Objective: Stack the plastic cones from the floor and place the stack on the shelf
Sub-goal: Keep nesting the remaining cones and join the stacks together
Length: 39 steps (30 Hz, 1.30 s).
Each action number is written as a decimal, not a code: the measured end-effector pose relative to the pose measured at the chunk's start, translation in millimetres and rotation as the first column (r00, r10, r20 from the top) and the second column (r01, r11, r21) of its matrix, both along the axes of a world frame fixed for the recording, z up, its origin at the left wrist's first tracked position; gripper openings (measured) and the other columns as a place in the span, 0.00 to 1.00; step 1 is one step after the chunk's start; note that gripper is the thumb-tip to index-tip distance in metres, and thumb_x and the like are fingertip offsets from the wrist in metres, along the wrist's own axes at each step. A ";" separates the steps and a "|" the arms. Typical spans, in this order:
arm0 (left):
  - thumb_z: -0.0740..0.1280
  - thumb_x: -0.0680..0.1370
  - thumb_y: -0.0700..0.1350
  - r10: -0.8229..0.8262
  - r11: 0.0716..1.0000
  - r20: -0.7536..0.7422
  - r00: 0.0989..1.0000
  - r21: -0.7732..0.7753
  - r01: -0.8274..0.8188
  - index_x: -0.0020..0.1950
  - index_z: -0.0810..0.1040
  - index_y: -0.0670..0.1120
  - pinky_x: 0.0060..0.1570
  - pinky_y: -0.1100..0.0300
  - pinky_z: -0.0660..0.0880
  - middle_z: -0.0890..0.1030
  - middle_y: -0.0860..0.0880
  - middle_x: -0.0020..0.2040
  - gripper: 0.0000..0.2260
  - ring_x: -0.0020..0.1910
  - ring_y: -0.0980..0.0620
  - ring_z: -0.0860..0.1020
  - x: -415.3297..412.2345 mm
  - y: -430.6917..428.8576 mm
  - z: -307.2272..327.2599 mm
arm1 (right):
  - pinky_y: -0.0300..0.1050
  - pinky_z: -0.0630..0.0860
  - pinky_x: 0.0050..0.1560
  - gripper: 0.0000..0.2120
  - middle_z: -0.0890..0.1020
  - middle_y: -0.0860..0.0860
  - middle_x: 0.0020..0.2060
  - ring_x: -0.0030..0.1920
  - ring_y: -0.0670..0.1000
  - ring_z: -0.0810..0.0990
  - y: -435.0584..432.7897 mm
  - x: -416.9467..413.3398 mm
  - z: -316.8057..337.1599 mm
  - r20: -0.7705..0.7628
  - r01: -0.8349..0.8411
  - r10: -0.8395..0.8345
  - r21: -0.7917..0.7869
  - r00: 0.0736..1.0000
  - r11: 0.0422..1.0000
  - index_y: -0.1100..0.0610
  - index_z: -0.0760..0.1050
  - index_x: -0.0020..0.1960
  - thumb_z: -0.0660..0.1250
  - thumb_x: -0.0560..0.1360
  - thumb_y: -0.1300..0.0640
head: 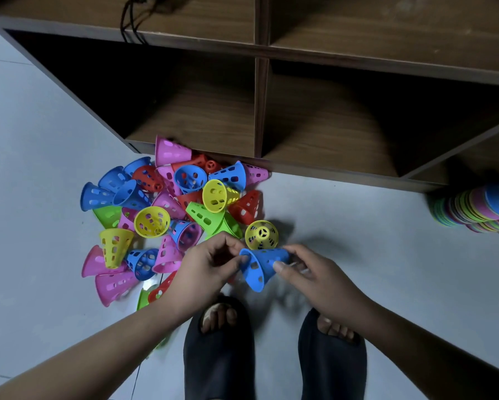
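The blue cone [260, 271], full of holes, is held above the floor [358, 226]. The left grip [211, 264] pinches its wide rim and the right grip [309, 272] holds its body. The pile of cones [161, 215] lies against the shelf [260, 111] edge, with bare floor to the right.

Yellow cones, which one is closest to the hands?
The yellow cone by itself on the floor, just past the blue cone held by the left hand and right hand. The others are in the pile.

Head-worn wide view, steeply down onto floor [358, 232] by shelf [260, 111]
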<state>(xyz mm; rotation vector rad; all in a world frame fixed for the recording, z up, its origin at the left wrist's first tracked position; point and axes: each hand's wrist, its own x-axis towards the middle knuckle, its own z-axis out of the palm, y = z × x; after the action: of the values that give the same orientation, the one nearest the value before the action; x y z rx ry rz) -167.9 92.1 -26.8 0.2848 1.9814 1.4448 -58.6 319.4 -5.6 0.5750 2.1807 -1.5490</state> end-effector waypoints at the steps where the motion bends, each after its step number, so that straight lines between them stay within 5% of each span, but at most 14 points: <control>1: 0.74 0.81 0.38 0.011 1.000 0.009 1.000 0.004 -0.011 0.50 0.82 0.45 0.44 0.35 0.83 0.85 0.43 0.43 0.03 0.39 0.34 0.84 0.2 1.0 1.8 | 0.52 0.80 0.56 0.09 0.86 0.46 0.52 0.52 0.46 0.85 -1.9 -0.8 -0.3 0.098 0.116 -0.099 -0.177 0.990 0.977 0.43 0.80 0.59 0.67 0.82 0.43; 3: 0.75 0.80 0.39 0.021 1.000 0.022 1.000 0.008 -0.022 0.51 0.81 0.43 0.43 0.33 0.82 0.85 0.41 0.42 0.04 0.39 0.31 0.84 1.2 2.5 3.7 | 0.58 0.79 0.52 0.14 0.86 0.58 0.55 0.51 0.57 0.87 -4.9 -0.5 -2.3 0.258 0.315 -0.215 -0.463 0.942 0.829 0.51 0.81 0.62 0.66 0.83 0.44; 5: 0.76 0.80 0.42 -0.015 1.000 -0.003 1.000 0.002 0.015 0.51 0.82 0.45 0.44 0.34 0.82 0.86 0.43 0.42 0.04 0.39 0.34 0.84 2.3 4.0 4.9 | 0.53 0.77 0.48 0.18 0.84 0.64 0.57 0.49 0.61 0.86 -5.9 -1.8 -1.9 0.308 0.396 -0.260 -0.567 0.915 0.722 0.56 0.79 0.64 0.66 0.82 0.44; 9: 0.76 0.80 0.43 -0.110 0.994 -0.085 0.990 -0.002 0.111 0.53 0.86 0.48 0.48 0.41 0.84 0.88 0.49 0.47 0.03 0.43 0.50 0.86 2.8 5.7 8.9 | 0.51 0.75 0.44 0.19 0.84 0.66 0.53 0.45 0.60 0.84 -2.1 -9.9 -1.6 0.378 0.476 -0.296 -0.601 0.877 0.643 0.63 0.77 0.61 0.68 0.81 0.47; 14: 0.75 0.81 0.47 -0.136 0.990 -0.122 0.983 0.008 0.138 0.57 0.86 0.51 0.44 0.44 0.84 0.88 0.51 0.50 0.06 0.42 0.44 0.86 -2.6 5.0 17.5 | 0.50 0.75 0.40 0.18 0.84 0.62 0.48 0.41 0.56 0.83 4.4 -16.3 2.3 0.321 0.478 -0.354 -0.601 0.878 0.640 0.63 0.78 0.60 0.68 0.81 0.48; 20: 0.73 0.80 0.47 -0.403 0.896 -0.436 0.804 -0.367 0.251 0.59 0.82 0.56 0.54 0.61 0.78 0.81 0.63 0.57 0.09 0.56 0.60 0.79 -8.5 -14.5 -22.1 | 0.50 0.80 0.39 0.07 0.86 0.52 0.46 0.39 0.52 0.84 19.8 -34.0 16.3 -0.085 0.359 -0.381 -0.201 0.921 0.912 0.54 0.80 0.55 0.69 0.82 0.51; 23: 0.73 0.78 0.47 -0.480 0.855 -0.510 0.714 -0.456 0.248 0.60 0.81 0.53 0.53 0.57 0.78 0.80 0.57 0.57 0.11 0.57 0.51 0.77 -7.6 -16.7 -32.0 | 0.43 0.80 0.40 0.06 0.86 0.47 0.46 0.40 0.48 0.84 20.4 -38.9 19.9 -0.193 0.289 -0.304 -0.103 0.933 0.952 0.51 0.79 0.55 0.71 0.81 0.50; 26: 0.67 0.77 0.50 -0.496 0.847 -0.556 0.667 -0.480 0.230 0.56 0.82 0.50 0.47 0.51 0.78 0.80 0.53 0.52 0.11 0.51 0.46 0.75 -10.2 -16.7 -32.4 | 0.45 0.80 0.43 0.09 0.84 0.45 0.45 0.42 0.50 0.82 18.4 -41.5 17.8 -0.284 0.244 -0.219 0.053 0.933 0.968 0.47 0.78 0.57 0.73 0.79 0.46; 30: 0.68 0.74 0.47 -0.494 0.843 -0.540 0.681 -0.489 0.224 0.52 0.82 0.53 0.44 0.50 0.77 0.80 0.55 0.48 0.08 0.47 0.48 0.75 -16.2 -19.9 -34.8 | 0.41 0.76 0.45 0.13 0.79 0.37 0.45 0.42 0.46 0.78 15.1 -45.5 16.7 -0.372 0.117 0.039 0.387 0.927 0.915 0.46 0.76 0.60 0.71 0.78 0.43; 34: 0.77 0.76 0.41 -0.373 0.894 -0.466 0.802 -0.413 0.176 0.52 0.81 0.57 0.44 0.54 0.79 0.81 0.61 0.46 0.12 0.47 0.58 0.79 -19.4 -21.9 -24.9 | 0.39 0.76 0.48 0.14 0.80 0.38 0.54 0.49 0.42 0.80 11.5 -45.5 9.1 -0.356 0.001 0.171 0.436 0.919 0.900 0.44 0.75 0.61 0.71 0.79 0.42; 39: 0.77 0.79 0.44 -0.117 0.971 -0.419 0.900 -0.237 0.015 0.54 0.83 0.54 0.43 0.67 0.76 0.86 0.60 0.44 0.08 0.43 0.57 0.84 -23.0 -23.0 3.6 | 0.48 0.79 0.49 0.15 0.77 0.39 0.55 0.51 0.44 0.79 11.1 -39.2 -6.6 -0.280 -0.101 0.261 0.479 0.924 0.872 0.43 0.72 0.64 0.69 0.80 0.43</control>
<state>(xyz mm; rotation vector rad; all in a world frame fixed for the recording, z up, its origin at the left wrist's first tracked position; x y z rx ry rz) -190.9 69.1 -23.2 0.6070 2.4418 1.1631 -97.8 330.5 -12.2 0.2249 2.8018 -1.0907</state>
